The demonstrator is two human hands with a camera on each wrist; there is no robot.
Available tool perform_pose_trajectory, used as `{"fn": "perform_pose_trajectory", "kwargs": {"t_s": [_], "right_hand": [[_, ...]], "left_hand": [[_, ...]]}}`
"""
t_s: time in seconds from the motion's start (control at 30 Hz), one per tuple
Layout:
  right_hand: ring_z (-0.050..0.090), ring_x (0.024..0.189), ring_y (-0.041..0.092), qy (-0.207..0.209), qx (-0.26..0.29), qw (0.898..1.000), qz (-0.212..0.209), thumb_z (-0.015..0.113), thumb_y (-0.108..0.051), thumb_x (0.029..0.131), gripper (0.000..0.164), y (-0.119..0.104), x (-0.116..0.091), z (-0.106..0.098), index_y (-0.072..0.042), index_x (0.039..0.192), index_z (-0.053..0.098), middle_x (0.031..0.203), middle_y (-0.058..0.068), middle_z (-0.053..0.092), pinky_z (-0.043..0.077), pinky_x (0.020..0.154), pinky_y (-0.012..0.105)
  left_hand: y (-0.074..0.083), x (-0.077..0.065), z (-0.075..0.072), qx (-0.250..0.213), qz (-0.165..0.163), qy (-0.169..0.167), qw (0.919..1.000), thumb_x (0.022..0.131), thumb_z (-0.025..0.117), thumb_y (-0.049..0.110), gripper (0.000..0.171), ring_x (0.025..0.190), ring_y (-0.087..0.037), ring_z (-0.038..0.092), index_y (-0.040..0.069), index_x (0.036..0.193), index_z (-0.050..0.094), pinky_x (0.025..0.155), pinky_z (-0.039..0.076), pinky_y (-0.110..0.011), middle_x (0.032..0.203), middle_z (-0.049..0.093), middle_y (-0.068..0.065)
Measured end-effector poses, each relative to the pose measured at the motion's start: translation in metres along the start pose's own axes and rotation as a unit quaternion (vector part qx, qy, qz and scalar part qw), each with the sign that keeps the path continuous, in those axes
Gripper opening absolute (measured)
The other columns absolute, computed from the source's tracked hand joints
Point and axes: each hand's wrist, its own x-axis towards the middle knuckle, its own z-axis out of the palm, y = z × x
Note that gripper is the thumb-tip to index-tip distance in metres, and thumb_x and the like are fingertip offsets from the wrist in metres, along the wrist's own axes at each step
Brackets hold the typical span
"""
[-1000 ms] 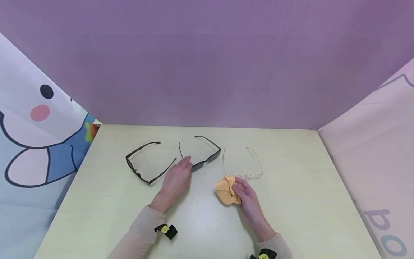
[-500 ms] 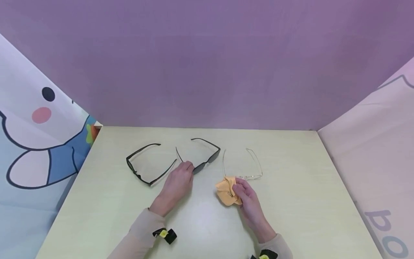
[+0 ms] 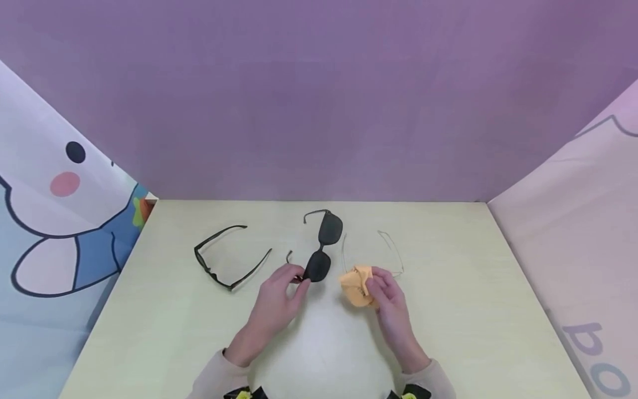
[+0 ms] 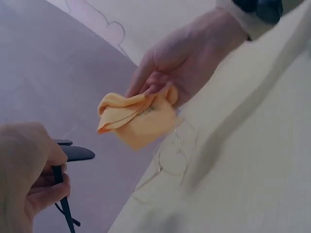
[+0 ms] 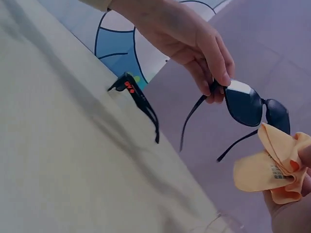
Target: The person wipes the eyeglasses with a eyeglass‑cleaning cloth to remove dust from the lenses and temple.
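Between its thumb and fingers, my left hand (image 3: pixel 273 302) pinches a pair of dark sunglasses (image 3: pixel 318 266) by the near corner of the frame. The right wrist view shows the sunglasses (image 5: pixel 244 104) raised off the table, both temples unfolded. A folded orange cleaning cloth (image 3: pixel 356 285) with small dark print is gripped by my right hand (image 3: pixel 394 310), thumb on top. In the left wrist view the cloth (image 4: pixel 141 119) hangs from the fingers, apart from the sunglasses. The two hands are close together over the middle of the table.
Black-framed glasses (image 3: pixel 214 275) lie with temples open on the table (image 3: pixel 149 332) at left. Thin clear-framed glasses (image 3: pixel 397 252) lie beyond my right hand, partly covered by the cloth. A purple backdrop (image 3: pixel 319 111) stands behind the table, with printed cloth at both sides.
My left hand has lifted the sunglasses from the table and turned them so the lenses face up toward the head camera. My right hand has moved slightly with the cloth.
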Motion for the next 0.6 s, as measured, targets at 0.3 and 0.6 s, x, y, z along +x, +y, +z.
{"fn": "perform_pose_trajectory", "kwargs": {"t_s": [0.3, 0.6], "right_hand": [[0.067, 0.103, 0.007, -0.001, -0.076, 0.938, -0.339, 0.052, 0.019, 0.096, 0.023, -0.031, -0.001, 0.029, 0.015, 0.119, 0.056, 0.122, 0.002, 0.072, 0.056, 0.088, 0.017], [0.061, 0.131, 0.021, -0.085, -0.239, 0.825, -0.505, 0.056, -0.010, 0.106, 0.023, -0.024, -0.002, 0.046, 0.010, 0.114, 0.065, 0.124, 0.025, 0.069, 0.048, 0.110, 0.029]], "left_hand": [[0.026, -0.020, -0.001, -0.179, -0.059, -0.038, 0.9814, 0.093, 0.073, 0.001, 0.011, 0.089, -0.009, 0.069, 0.010, 0.098, 0.068, 0.081, 0.062, -0.027, 0.095, 0.070, 0.000], [0.041, -0.030, -0.001, -0.239, -0.092, -0.062, 0.9646, 0.096, 0.071, 0.003, 0.007, 0.088, -0.008, 0.067, 0.010, 0.098, 0.067, 0.081, 0.062, -0.029, 0.097, 0.071, -0.002]]}}
